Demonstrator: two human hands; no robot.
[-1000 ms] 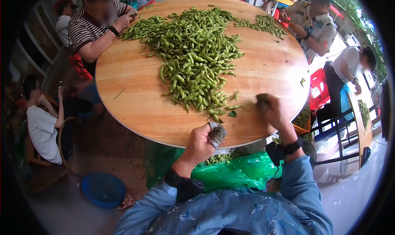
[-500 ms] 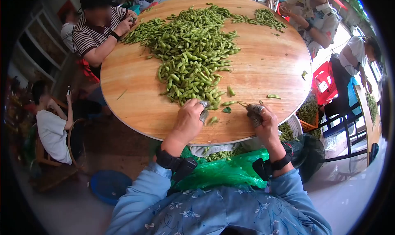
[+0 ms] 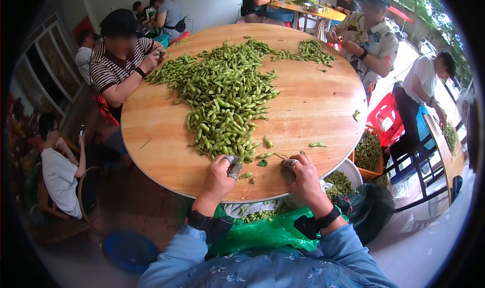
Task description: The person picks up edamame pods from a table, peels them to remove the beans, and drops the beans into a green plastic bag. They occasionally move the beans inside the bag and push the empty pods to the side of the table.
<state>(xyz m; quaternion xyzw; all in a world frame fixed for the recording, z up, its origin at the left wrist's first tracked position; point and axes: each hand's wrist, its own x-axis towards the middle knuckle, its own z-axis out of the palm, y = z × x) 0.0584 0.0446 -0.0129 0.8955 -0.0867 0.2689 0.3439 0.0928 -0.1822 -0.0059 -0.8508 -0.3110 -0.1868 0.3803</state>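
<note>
Left hand (image 3: 214,179), right hand (image 3: 307,183) at near edge of table (image 3: 313,111); fingers curled, hold unclear.
Loose pod (image 3: 246,176) between them could fall off if a wrist sweeps back.

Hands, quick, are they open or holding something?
Left hand: curled beside the pods; can't tell if holding.
Right hand: curled near a stem; can't tell.

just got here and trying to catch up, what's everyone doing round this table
The camera wearer's left hand is at the near edge of a big pile of green pods on the round wooden table. The right hand is by a thin stem near a few loose pods. A person in a striped shirt and one in a patterned shirt sit across, hands raised near the rim.
</note>
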